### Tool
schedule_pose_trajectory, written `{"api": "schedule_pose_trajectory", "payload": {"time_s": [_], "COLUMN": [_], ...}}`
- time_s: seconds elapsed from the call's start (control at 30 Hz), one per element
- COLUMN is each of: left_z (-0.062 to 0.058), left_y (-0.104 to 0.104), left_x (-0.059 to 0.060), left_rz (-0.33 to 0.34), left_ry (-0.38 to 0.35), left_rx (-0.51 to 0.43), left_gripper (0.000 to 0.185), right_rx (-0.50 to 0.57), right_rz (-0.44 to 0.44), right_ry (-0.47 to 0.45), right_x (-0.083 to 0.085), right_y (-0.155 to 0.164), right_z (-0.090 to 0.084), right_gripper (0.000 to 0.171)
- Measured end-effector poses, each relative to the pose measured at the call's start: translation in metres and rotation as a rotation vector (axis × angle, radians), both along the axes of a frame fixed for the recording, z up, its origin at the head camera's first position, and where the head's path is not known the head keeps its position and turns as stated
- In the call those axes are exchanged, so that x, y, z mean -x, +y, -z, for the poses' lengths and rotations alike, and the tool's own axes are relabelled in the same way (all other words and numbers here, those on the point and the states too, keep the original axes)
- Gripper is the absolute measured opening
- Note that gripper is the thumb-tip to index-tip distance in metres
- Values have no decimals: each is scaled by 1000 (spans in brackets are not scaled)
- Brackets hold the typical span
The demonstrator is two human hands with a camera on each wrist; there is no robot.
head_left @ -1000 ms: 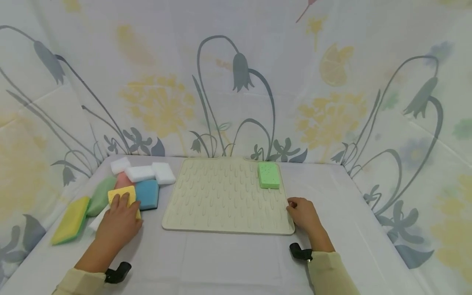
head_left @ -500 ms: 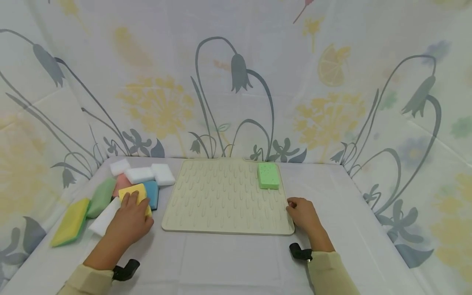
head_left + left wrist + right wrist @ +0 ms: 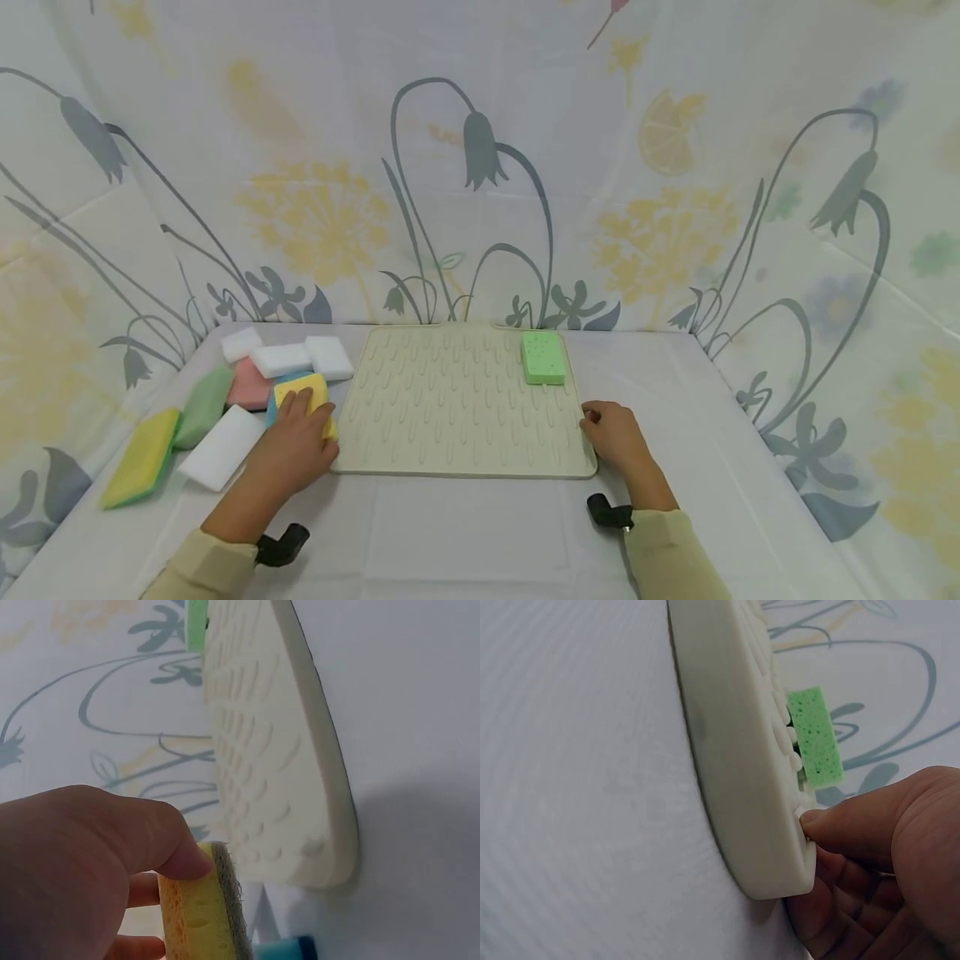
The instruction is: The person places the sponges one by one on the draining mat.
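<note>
My left hand (image 3: 296,450) grips a yellow sponge (image 3: 201,911) with a grey scouring layer, its thumb pressed on one side. That sponge is above a blue sponge (image 3: 272,407), mostly hidden, beside the left edge of a cream ridged mat (image 3: 457,408). At the mat's right edge, my right hand (image 3: 617,437) pinches the rim between thumb and fingers, as the right wrist view shows. A light green porous sponge (image 3: 543,358) lies on the mat's far right corner.
Left of the mat lie a pink sponge (image 3: 247,386), a green pad (image 3: 204,408), a yellow-and-green sponge (image 3: 140,458) and several white sponges, one nearer (image 3: 223,450). A flower-printed cloth (image 3: 480,208) rises behind the white-covered table (image 3: 465,533).
My left hand has carried the yellow sponge rightward, from the pile toward the mat's left edge. More of the near white sponge and the pink one now shows. The right hand stays put.
</note>
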State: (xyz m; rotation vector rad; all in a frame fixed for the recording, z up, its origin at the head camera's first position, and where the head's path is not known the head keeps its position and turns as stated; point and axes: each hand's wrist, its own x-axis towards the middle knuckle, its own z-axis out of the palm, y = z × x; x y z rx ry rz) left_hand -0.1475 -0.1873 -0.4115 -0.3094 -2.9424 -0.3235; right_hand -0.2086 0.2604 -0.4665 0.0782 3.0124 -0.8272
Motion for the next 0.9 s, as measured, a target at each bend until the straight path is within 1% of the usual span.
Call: {"api": "schedule_pose_trajectory", "payload": {"time_s": [0.1, 0.2, 0.43, 0.7, 0.9], "left_z": [-2, -2, -2, -4, -7], "left_y": [8, 15, 29, 45, 60], "left_x": [1, 5, 11, 17, 19], "left_rz": [-3, 7, 35, 52, 71], "left_ry": [-29, -40, -35, -73, -104], "left_rx": [2, 5, -3, 4, -19], "left_gripper": [43, 44, 45, 47, 48], "right_rx": [1, -1, -4, 6, 4], "right_rz": [-2, -2, 1, 13, 7], "right_ry": [0, 0, -6, -21, -9], "right_x": [0, 1, 1, 2, 3], "right_y": [0, 0, 0, 0, 1], "right_z": [-1, 0, 2, 3, 4], "right_gripper": [36, 36, 36, 37, 36]}}
